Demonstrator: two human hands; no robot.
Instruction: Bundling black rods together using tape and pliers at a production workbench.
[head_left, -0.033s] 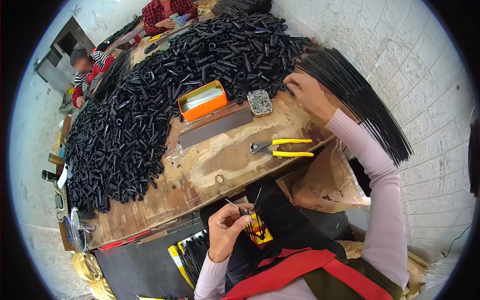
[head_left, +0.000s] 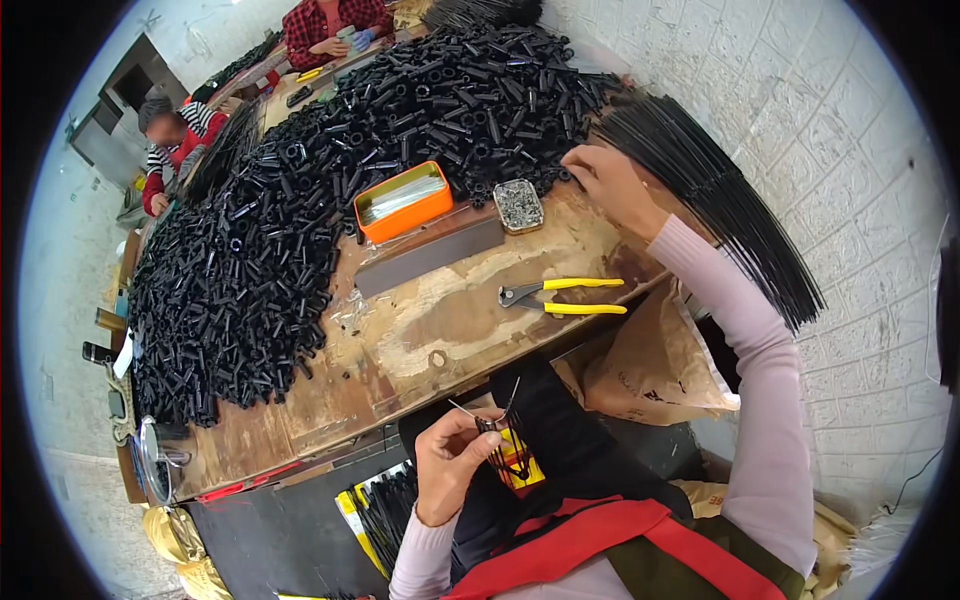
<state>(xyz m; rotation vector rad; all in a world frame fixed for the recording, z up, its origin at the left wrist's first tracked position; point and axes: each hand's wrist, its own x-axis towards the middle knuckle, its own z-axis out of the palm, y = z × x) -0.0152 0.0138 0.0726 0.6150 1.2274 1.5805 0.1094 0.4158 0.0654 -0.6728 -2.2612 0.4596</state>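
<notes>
Across the worn wooden tabletop (head_left: 440, 310) a great heap of short black tubes (head_left: 300, 230) spreads from the far edge down the left side, leaving only the near middle bare. At the foot of the heap sit an orange tin (head_left: 402, 201) holding pale strips and, just to its right, a small square tray of tiny metal pieces (head_left: 519, 205). A flat grey bar (head_left: 430, 257) lies in front of the tin, and yellow-handled pliers (head_left: 565, 296) lie nearer the edge, well apart from both hands. A brown paper sack (head_left: 650, 360) hangs below the tabletop's right corner. Two other people work at the far end, beyond the heap.

The right hand (head_left: 612, 185) reaches over the tabletop's far right corner, its grip closing on the near end of a fan of long thin black rods (head_left: 720, 200) that slants away along the white brick wall; the rods look glossy, straight and tightly packed. The left hand (head_left: 455, 465) is down by the lap, below the tabletop edge, its grip pinching a small bunch of thin black wires (head_left: 497, 445), a few ends sticking up past the fingertips (head_left: 480, 425).
</notes>
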